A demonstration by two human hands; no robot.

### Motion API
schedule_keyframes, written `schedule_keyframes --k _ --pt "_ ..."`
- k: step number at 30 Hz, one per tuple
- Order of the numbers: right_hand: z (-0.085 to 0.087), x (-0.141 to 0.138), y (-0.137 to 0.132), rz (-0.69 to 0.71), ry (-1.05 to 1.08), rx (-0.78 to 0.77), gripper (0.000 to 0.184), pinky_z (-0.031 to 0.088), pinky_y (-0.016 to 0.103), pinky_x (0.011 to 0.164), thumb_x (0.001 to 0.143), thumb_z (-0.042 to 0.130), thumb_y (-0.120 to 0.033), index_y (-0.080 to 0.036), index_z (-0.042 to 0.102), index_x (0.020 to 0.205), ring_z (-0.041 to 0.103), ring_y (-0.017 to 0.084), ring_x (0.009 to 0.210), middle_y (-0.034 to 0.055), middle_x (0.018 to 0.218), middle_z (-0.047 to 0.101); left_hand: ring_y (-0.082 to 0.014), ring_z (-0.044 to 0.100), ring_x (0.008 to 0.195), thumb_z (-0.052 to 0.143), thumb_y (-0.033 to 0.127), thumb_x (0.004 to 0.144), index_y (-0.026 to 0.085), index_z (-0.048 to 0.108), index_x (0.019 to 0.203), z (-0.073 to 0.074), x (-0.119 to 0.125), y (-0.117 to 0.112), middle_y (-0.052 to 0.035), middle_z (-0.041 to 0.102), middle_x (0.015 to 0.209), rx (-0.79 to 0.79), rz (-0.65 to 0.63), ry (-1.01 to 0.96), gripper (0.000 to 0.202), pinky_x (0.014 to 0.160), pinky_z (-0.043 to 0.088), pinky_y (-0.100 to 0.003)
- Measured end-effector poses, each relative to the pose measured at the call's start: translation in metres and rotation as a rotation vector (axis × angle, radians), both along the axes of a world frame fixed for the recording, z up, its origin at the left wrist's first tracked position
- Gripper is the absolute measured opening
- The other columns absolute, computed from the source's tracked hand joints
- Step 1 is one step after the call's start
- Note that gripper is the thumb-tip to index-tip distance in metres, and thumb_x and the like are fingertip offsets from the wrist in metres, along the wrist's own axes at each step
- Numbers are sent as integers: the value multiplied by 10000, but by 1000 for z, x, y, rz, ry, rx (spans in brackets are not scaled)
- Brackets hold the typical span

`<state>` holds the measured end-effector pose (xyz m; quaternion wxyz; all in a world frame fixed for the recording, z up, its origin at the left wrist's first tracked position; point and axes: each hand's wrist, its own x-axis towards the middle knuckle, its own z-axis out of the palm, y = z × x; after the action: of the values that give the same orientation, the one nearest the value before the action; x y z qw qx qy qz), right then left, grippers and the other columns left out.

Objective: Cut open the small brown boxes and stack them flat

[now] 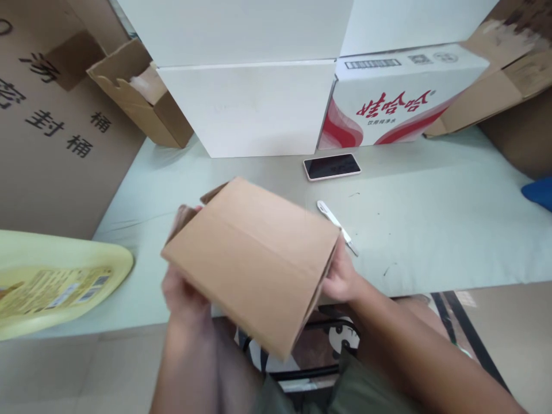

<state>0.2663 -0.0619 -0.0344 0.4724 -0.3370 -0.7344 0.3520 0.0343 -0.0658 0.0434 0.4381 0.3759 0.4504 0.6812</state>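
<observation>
Between my two hands I hold a brown cardboard box [254,259], tilted above the front edge of the table. My left hand [183,290] grips its left end, where flaps stick out; the box covers part of the fingers. At the opposite end, my right hand [342,276] holds the box by its side, with most of the fingers hidden. Just beyond the right hand, a white craft knife [334,219] lies on the table. A phone [331,167] with a dark screen rests farther back.
White boxes [259,109] line the back, one a red-printed carton [388,109]. A small open carton [159,115] and a big printed cardboard box [52,155] stand left. A yellow bottle [64,282] lies at the left edge. The tablecloth [452,218] is pale green.
</observation>
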Motion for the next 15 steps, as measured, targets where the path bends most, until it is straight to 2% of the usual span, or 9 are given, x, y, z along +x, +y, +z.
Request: schedule_keyframes --k 1,2,3,5,9,11,13,15 --pt "1 -1 0 40 11 36 836 491 541 1163 901 651 -597 -326 238 1575 559 328 1383 148 1483 522 -335 630 1240 698 762 702 313 734 1132 7 4 -4 -37 712 1188 35 24 -21 623 998 577 -448" --pt "2 -2 0 84 31 65 789 502 530 1156 903 677 -550 -323 302 1558 570 322 1372 142 1467 538 -309 629 1241 613 804 760 355 726 1200 13 6 -8 -13 705 1232 62 70 -36 638 1014 574 -439" --pt "4 -4 1 129 44 82 752 512 521 1149 908 692 -515 -312 348 1544 576 318 1367 145 1458 548 -292 651 1193 626 772 779 358 742 1201 18 8 -11 -5 717 1214 61 88 -34 602 992 585 -429" --pt "6 -6 1 180 46 61 722 511 517 1154 922 703 -479 -290 384 1542 569 322 1384 163 1474 540 -285 690 1097 700 737 731 346 780 1157 26 7 -15 -3 748 1156 32 132 -33 584 959 597 -423" --pt "2 -8 1 197 64 -31 766 477 531 1187 911 744 -472 -311 373 1562 548 331 1414 154 1515 526 -311 720 1049 803 664 633 310 825 1067 32 -2 -14 -20 792 1135 -26 35 -29 560 1023 574 -472" --pt "-2 -8 1 199 60 -92 757 467 538 1191 906 749 -505 -298 401 1546 542 339 1417 155 1520 529 -299 728 989 815 644 622 307 831 1037 33 -2 -10 -12 804 1081 -27 19 -50 535 1018 577 -481" --pt "-3 -7 2 192 8 -175 756 456 553 1192 909 722 -580 -261 426 1527 536 355 1418 174 1525 526 -271 723 907 771 672 652 274 831 1019 34 -1 -5 -13 807 1017 -5 90 -109 545 962 595 -456" --pt "-2 -7 3 174 -60 -263 782 449 573 1185 908 674 -665 -227 438 1511 533 373 1411 193 1514 535 -230 710 854 686 684 754 233 821 953 34 -3 0 -12 799 968 41 179 -191 511 868 608 -393"
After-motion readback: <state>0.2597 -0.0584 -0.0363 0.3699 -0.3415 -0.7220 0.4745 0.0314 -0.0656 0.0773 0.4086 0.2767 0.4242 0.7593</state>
